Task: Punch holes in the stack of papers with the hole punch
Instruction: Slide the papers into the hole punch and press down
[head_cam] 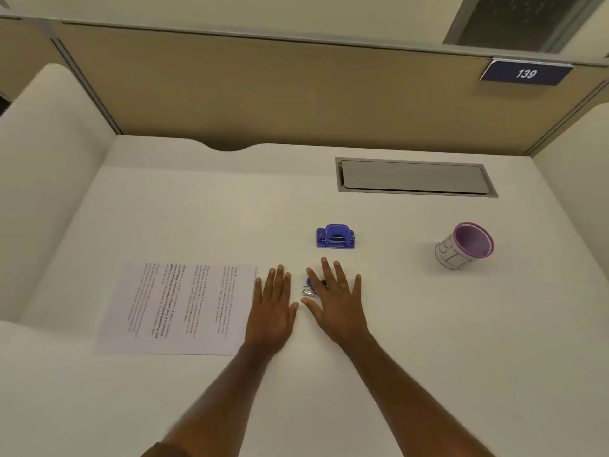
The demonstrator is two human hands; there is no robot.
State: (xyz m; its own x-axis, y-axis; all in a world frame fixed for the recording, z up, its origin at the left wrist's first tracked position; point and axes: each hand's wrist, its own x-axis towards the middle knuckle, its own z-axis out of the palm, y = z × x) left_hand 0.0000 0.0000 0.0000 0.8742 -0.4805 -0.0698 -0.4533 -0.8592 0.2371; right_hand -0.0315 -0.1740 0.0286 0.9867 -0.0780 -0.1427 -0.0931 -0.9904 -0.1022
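Note:
A stack of printed papers point(178, 308) lies flat on the white desk at the left, text running sideways. A small blue hole punch point(335, 236) stands on the desk beyond my hands, a little right of centre. My left hand point(273, 311) is flat with straight fingers just right of the papers' right edge, overlapping it slightly. My right hand point(336, 301) is spread flat beside it, over a small pile of clips point(309, 288) that it partly hides. Neither hand holds anything. The punch is a short way beyond my right fingertips.
A purple-rimmed paper cup point(464, 247) lies tilted at the right. A grey cable hatch point(415, 177) is set in the desk point(428, 324) at the back right. Cubicle walls close the desk at the back and both sides.

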